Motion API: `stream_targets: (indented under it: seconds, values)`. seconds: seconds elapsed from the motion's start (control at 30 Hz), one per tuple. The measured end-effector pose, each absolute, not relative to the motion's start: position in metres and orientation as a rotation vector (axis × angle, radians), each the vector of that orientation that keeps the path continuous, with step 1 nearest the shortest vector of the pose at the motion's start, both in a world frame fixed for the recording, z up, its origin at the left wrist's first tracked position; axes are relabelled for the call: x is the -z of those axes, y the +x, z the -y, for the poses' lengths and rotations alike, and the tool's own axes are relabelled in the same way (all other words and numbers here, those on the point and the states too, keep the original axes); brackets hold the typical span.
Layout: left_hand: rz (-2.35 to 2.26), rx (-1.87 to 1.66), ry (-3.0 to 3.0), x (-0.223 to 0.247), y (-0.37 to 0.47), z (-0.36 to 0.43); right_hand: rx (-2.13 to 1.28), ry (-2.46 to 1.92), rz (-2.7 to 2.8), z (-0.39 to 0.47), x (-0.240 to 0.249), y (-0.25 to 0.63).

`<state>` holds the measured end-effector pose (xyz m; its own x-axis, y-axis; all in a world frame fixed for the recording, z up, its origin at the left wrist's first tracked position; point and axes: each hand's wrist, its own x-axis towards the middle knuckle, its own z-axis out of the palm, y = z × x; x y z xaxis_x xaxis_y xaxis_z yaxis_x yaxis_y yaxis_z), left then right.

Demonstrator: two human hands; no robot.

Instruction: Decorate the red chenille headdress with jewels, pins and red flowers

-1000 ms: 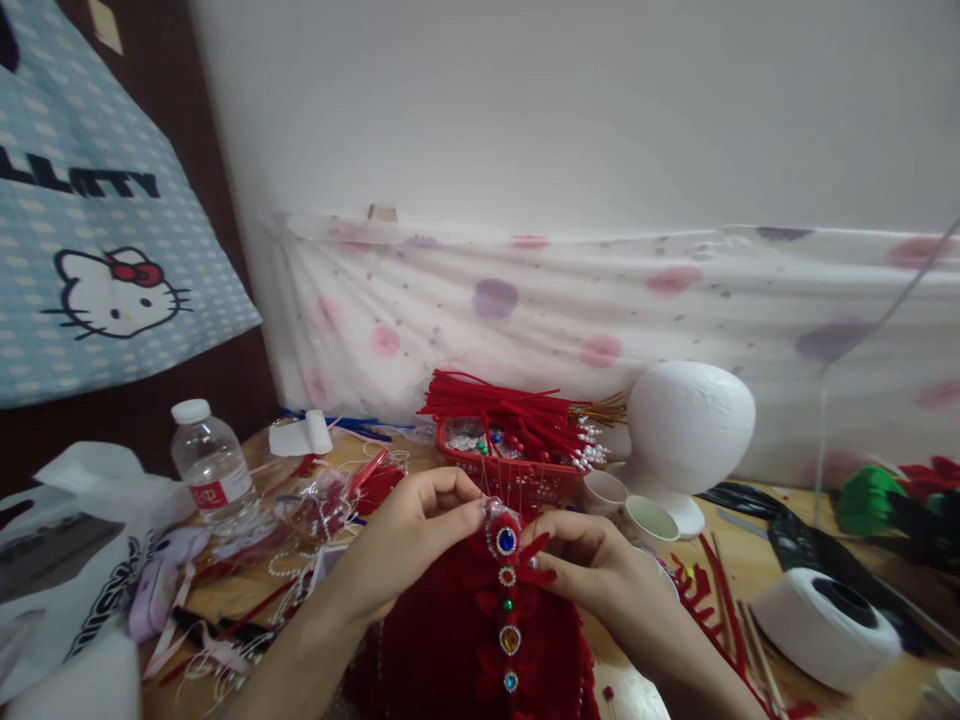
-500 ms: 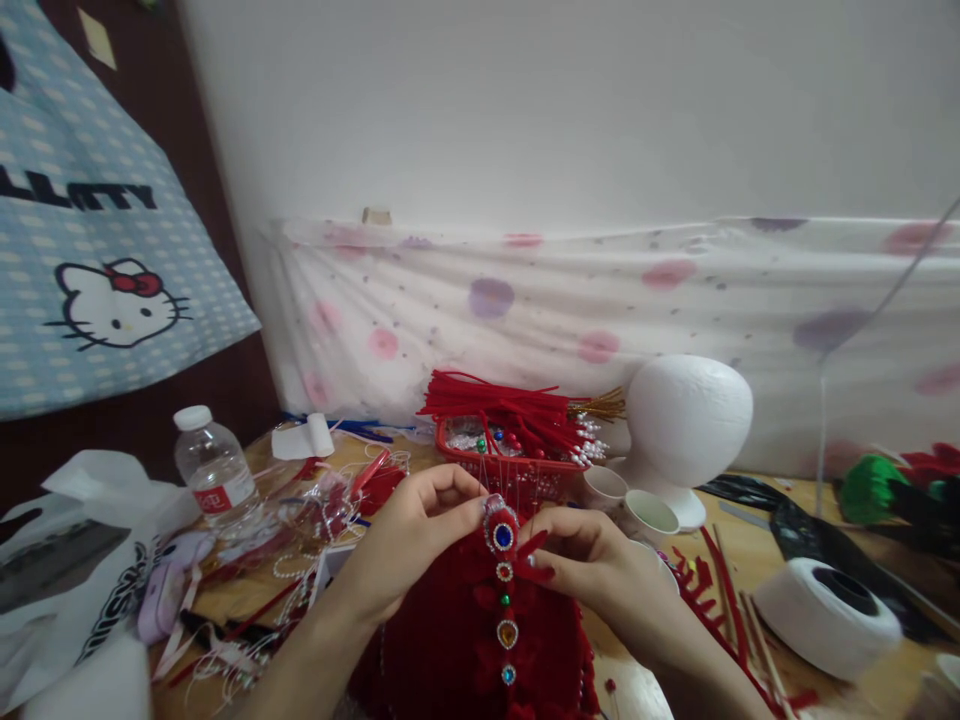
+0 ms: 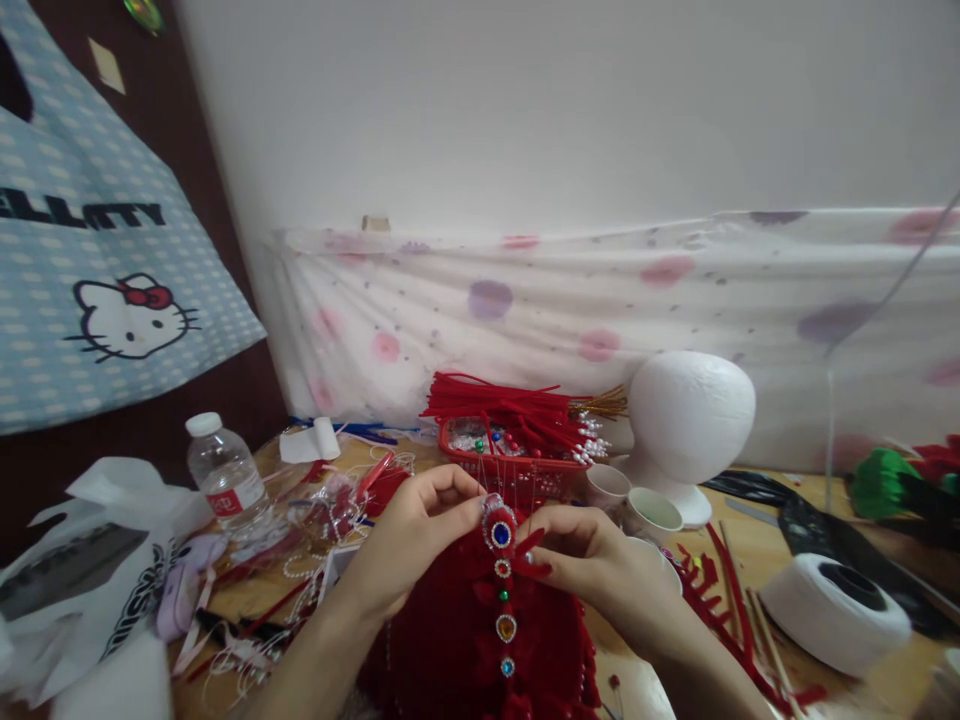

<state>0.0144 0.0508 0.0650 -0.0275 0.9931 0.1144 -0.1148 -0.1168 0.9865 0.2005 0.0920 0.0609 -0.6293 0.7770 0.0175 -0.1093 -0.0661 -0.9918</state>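
Note:
A dark red velvety piece [image 3: 442, 640] stands at the bottom centre, with a vertical row of jewels down its middle. The topmost large jewel is a blue oval stone [image 3: 501, 534] in a sparkling rim. My left hand [image 3: 427, 530] pinches the top of the piece, just left of the blue stone. On the right, my right hand [image 3: 581, 555] has its fingers closed at the red material beside the stone; a thin red strip shows between them. Several thin wires stick up between both hands.
Behind the hands sits a red basket [image 3: 510, 462] with red stems and beads. A white foam head [image 3: 691, 415] and small cups [image 3: 654, 510] stand right of it. A water bottle [image 3: 229, 480] and tangled beads lie left; a white thread cone [image 3: 836, 612] is at the right.
The view has shifted slightly, so the bag and bottle appear a little further right. Both hands keep nearly the same hold on the red piece.

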Motion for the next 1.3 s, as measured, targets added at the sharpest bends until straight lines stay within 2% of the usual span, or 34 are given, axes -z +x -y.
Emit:
stream_targets:
  seconds: [0.4,1.3]
  values:
    - [-1.052,-1.547,1.102,-0.0642,0.0196,-0.0507,-1.725,-0.774,1.599,-0.0910,-0.0626,0.2010]
    - [-1.087,-1.483,1.128,-0.0646,0.0192,-0.0491,-1.704,-0.824,1.641,-0.0900,-0.0634,0.2034]
